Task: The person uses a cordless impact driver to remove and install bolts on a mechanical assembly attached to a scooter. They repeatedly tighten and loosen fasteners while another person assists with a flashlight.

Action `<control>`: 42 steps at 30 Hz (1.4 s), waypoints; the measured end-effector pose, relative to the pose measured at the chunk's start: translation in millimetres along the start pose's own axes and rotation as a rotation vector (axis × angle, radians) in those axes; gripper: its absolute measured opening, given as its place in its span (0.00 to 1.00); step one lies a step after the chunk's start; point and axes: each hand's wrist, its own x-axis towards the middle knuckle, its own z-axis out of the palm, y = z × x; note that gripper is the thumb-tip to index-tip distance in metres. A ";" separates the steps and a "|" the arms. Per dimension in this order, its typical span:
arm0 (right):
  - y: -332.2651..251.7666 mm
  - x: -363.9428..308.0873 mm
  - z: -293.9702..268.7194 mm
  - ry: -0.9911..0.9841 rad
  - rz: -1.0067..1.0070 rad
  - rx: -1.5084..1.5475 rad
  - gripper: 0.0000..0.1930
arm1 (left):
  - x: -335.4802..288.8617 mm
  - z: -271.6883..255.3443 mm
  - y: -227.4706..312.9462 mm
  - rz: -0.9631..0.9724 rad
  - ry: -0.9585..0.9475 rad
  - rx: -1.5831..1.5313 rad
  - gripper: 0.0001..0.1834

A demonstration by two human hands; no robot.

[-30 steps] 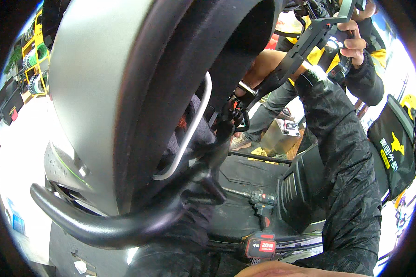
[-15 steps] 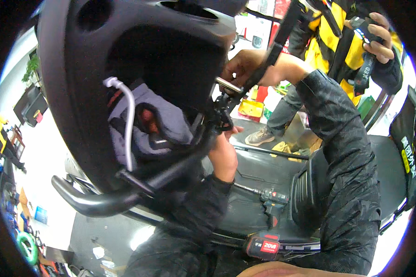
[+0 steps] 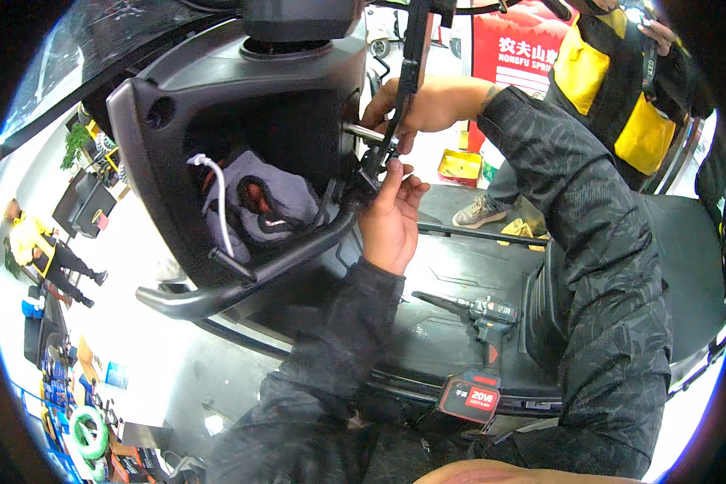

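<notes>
- A black upright bar (image 3: pixel 411 68) is seen at the right edge of the open storage compartment (image 3: pixel 274 129); a silver rod (image 3: pixel 363 131) is set just beside it, with a black joint (image 3: pixel 369 176) below.
- Right hand (image 3: pixel 423 109): fingers bent round behind the bar; grip partly hidden, so whether it is closed cannot be told.
- Left hand (image 3: pixel 391 230): raised from below, thumb up by the joint, fingers loosely curled; whether anything is pinched cannot be told.
- Judged best: the bar kept steady by the right hand, the joint worked by the left fingertips alone, without forcing.
- Fingertips are better kept out of any gap between rod and joint.
- A cordless power tool (image 3: pixel 492 313) is laid on the black footboard (image 3: pixel 444 270), apart from both hands.
</notes>
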 end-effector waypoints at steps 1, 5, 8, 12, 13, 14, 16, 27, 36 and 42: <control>-0.6 -0.6 -0.2 0.003 -0.030 -0.032 0.24 | -0.9 0.3 1.4 -0.066 0.000 -0.064 0.12; 1.2 0.7 -3.2 0.070 -0.230 -0.352 0.31 | -8.9 9.9 0.5 -0.184 -0.004 -0.209 0.14; 11.1 5.8 -5.3 0.026 -0.305 -0.238 0.24 | -15.4 23.0 -8.4 0.009 0.098 -0.037 0.14; 26.2 15.8 -6.1 -0.024 -0.221 -0.109 0.24 | -16.8 35.9 -14.7 0.116 0.130 0.067 0.16; 29.0 18.1 -4.1 0.000 -0.266 -0.080 0.21 | -15.4 38.6 -14.6 0.104 0.137 0.054 0.16; 29.7 18.7 -5.8 -0.018 -0.252 -0.075 0.15 | -13.5 41.7 -14.9 0.091 0.144 0.040 0.17; 29.8 19.0 -6.2 -0.047 -0.227 -0.053 0.11 | -8.4 47.5 -15.7 0.077 0.136 0.022 0.19; 14.6 11.5 -5.7 -0.053 -0.161 -0.110 0.12 | 5.6 65.9 -28.2 0.164 0.223 0.004 0.21; 19.3 8.8 -2.3 0.017 -0.119 -0.127 0.13 | 2.5 55.0 -28.2 0.216 0.164 0.093 0.22; 16.9 4.6 1.7 0.041 -0.136 -0.019 0.12 | 1.9 51.4 -26.6 0.166 0.107 -0.084 0.15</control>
